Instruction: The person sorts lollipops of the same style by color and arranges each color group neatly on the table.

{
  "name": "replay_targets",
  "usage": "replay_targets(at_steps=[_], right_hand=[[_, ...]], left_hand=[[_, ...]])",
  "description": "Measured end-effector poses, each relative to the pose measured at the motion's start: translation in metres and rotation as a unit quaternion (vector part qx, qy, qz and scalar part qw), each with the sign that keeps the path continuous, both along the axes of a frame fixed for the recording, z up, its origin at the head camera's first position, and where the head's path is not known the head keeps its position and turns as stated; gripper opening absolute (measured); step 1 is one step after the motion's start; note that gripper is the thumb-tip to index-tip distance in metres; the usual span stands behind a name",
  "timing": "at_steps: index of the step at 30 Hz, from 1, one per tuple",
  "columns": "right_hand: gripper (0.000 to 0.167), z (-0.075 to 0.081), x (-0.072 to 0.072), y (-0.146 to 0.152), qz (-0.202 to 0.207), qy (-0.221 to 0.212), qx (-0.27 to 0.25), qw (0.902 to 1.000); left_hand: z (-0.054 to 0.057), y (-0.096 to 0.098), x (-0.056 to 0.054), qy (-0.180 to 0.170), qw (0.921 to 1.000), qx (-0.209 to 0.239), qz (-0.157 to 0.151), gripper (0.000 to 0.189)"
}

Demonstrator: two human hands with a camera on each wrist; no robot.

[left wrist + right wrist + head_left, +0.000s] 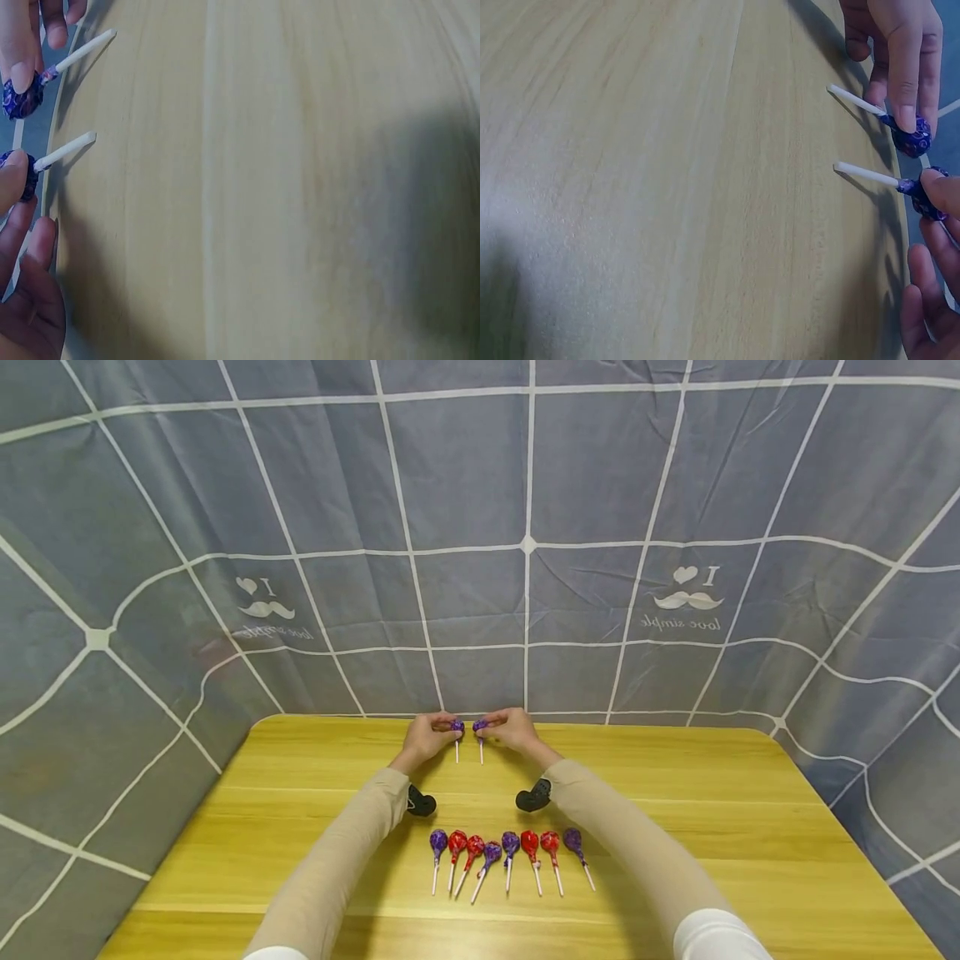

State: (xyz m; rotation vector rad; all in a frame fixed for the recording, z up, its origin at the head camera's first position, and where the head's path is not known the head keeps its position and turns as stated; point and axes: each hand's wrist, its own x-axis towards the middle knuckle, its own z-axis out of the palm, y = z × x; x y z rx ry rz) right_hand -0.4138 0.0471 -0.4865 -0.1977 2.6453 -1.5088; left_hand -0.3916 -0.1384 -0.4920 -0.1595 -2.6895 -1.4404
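Note:
At the table's far edge, my left hand (426, 740) pinches a purple-wrapped lollipop (457, 725) by its round head. My right hand (514, 730) holds a second purple lollipop (480, 725) the same way, a small gap to the right of the first. Both white sticks point back toward me, roughly parallel. In the left wrist view, the left hand's lollipop (31, 177) is the lower one, with thumb and fingertips on its wrapper. The right wrist view has the right hand's lollipop (925, 196) below the left hand's.
Nearer to me, a row of several lollipops lies between my forearms, among them a purple one (438, 841) at the left end, a red one (529, 842) and a purple one (573, 839) at the right end. Behind the wooden table (675, 827) hangs a grey curtain (465, 593) with white lines.

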Motion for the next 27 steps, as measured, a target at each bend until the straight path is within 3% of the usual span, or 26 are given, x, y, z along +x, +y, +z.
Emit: replay_targets(at_steps=[6,18,27], right_hand=[[0.027,0.001,0.0,0.001,0.009,0.019,0.042,0.9989],[0.026,-0.003,-0.002,0.002,-0.008,0.047,0.148,0.9878],[0.028,-0.005,-0.001,0.0,-0.01,0.053,0.144,0.9881]], left_hand=[[-0.001,0.005,-0.001,-0.018,0.9997,0.001,0.018,0.033],[0.0,0.009,0.0,-0.031,0.9952,-0.066,0.066,0.031],[0.002,0.013,0.002,-0.029,0.993,-0.075,0.086,0.029]])
